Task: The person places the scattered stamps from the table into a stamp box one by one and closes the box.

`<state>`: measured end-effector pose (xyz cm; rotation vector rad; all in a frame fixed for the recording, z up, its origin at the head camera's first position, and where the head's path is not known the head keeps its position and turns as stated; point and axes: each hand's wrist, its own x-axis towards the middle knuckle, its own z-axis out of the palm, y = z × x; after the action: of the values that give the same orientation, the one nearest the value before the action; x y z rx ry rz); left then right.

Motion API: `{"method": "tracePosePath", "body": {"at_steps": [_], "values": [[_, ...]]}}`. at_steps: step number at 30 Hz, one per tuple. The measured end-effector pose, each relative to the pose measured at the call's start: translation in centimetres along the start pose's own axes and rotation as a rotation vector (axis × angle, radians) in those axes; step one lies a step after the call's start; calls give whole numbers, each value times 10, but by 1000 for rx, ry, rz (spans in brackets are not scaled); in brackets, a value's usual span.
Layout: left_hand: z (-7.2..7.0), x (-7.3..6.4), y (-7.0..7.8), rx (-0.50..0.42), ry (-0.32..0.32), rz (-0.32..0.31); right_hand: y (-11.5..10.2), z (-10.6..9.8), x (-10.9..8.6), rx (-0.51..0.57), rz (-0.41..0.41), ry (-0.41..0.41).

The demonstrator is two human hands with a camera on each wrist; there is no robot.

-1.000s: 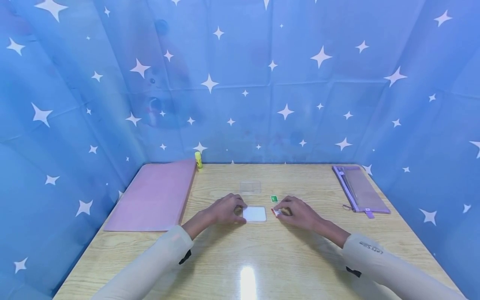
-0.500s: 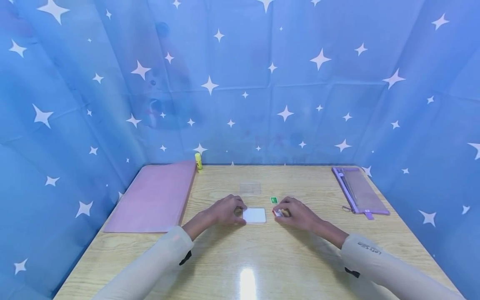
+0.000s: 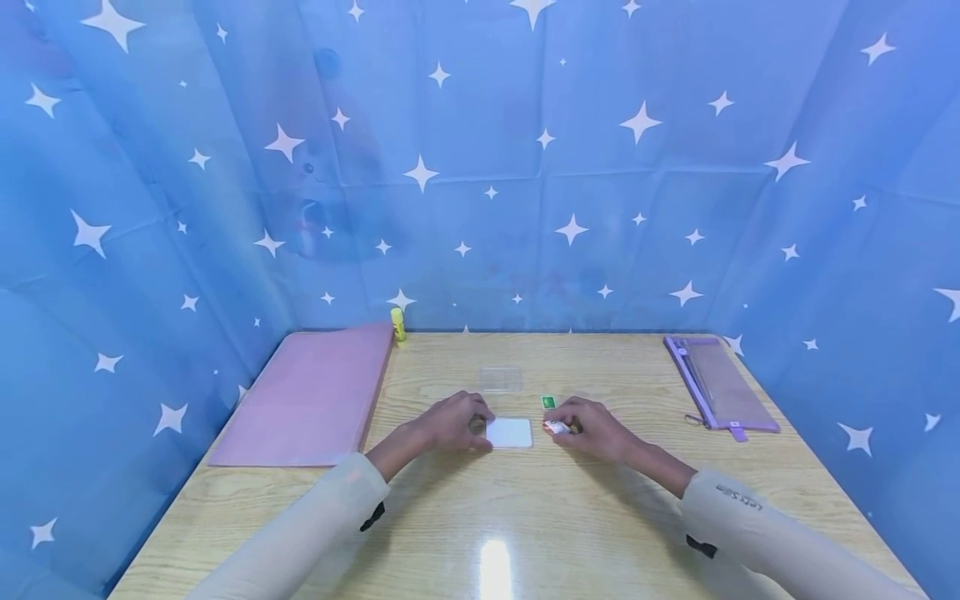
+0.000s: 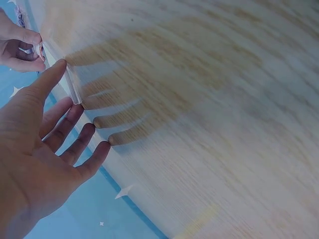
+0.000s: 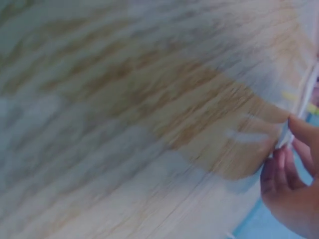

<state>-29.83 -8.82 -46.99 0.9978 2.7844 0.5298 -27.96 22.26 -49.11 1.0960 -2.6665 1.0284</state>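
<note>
A white, round-cornered flat rectangle (image 3: pixel 509 432), with a clear edge in the left wrist view, lies on the table. My left hand (image 3: pixel 452 422) grips its left end, thumb and forefinger at opposite corners. To its right, my right hand (image 3: pixel 592 426) pinches a small red-and-white piece (image 3: pixel 557 427) between thumb and fingers; its kind is too small to tell. Just beyond that hand lies a small green, white-bordered square (image 3: pixel 549 402). In the right wrist view the right hand (image 5: pixel 299 164) is cut off by the frame edge, and the piece is blurred.
A clear plastic rectangle (image 3: pixel 500 379) lies behind the white one. Pink folder (image 3: pixel 303 396) at left, yellow glue stick (image 3: pixel 398 325) at its far corner. A purple zip pouch (image 3: pixel 723 383) lies at right on the wooden table (image 3: pixel 450 525). Blue starry curtains (image 3: pixel 480 167) surround the back and sides.
The red-and-white piece has turned in my right fingers and shows more white now. My left hand keeps its hold on the white rectangle in the same place.
</note>
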Motion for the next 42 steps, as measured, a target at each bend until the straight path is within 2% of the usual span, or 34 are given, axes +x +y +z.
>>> {"method": "tracePosePath", "body": {"at_steps": [4, 10, 13, 21, 31, 42], "values": [[0, 0, 0, -2, 0, -3, -1, -1, 3, 20, 53, 8], [1, 1, 0, -1, -6, -12, -1, -3, 8, 100, 217, 7], [1, 2, -1, -2, -7, -17, 0, -3, 10, 122, 268, 6], [2, 3, 0, 5, -9, -28, 3, -5, 15, 82, 240, -41], [1, 5, 2, 15, -17, -29, 1, -4, 19, 32, 183, -39], [1, 4, 1, 4, -4, -15, 4, -4, 22, 56, 159, -36]]}}
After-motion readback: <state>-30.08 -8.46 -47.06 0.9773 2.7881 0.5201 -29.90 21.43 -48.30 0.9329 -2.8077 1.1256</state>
